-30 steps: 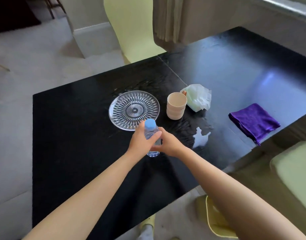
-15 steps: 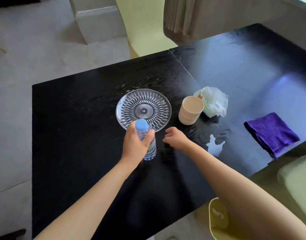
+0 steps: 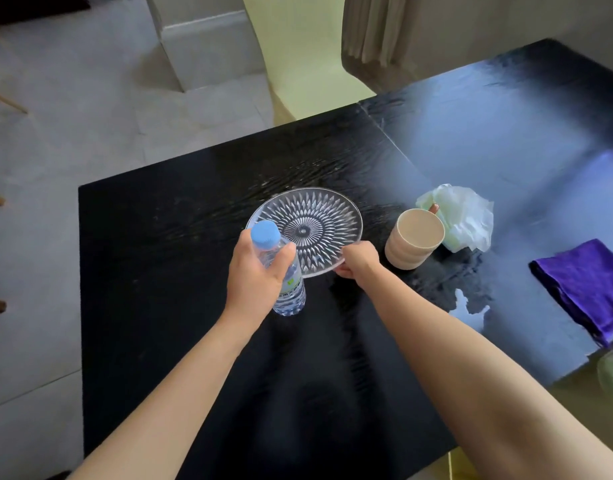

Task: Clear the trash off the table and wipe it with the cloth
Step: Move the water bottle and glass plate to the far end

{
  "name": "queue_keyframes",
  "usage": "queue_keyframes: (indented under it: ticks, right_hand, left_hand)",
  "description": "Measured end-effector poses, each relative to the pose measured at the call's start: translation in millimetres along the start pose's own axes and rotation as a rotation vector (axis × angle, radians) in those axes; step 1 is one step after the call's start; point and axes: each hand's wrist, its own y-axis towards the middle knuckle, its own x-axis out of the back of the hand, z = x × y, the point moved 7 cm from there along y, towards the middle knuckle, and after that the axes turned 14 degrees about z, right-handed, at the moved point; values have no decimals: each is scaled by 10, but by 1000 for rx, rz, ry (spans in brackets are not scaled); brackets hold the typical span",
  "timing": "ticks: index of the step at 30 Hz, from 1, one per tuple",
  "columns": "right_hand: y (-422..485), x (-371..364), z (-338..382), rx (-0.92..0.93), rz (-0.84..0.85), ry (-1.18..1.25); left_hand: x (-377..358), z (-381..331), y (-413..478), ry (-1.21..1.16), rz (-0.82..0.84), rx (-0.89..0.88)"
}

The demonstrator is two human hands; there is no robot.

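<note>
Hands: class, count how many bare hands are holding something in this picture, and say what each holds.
2. The left hand grips the clear plastic water bottle with a blue cap; the right hand pinches the near rim of the patterned clear glass plate.

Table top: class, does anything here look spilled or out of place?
Yes. A white spill lies on the black table, between the beige cup and the purple cloth. A crumpled tissue sits behind the cup, touching it.

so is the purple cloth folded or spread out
Folded: the purple cloth lies as a compact layered rectangle near the table's right edge.
</note>
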Motion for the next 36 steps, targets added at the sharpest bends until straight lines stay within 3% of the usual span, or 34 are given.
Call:
queue_keyframes:
  ticks: [2, 6, 10, 22, 28, 36]
  right_hand:
    - [-82, -8, 258, 77, -21, -119]
    - [-375, 73, 907, 297, -171, -602]
    - [-544, 295, 1405, 405, -216, -685]
    - [-807, 2105, 2315, 468, -270, -194]
    - [-763, 3271, 2260, 442, -290, 110]
    - [-489, 4558, 1813, 402, -413, 273]
  left_hand:
    - [70, -89, 56, 11, -12, -18]
    - [176, -382, 175, 20, -36, -80]
    - [187, -795, 324, -5, -40, -145]
    - [-632, -2127, 879, -115, 56, -270]
    - [-1612, -2585, 1247, -170, 171, -271]
    - [-3052, -2732, 1780, -213, 322, -224]
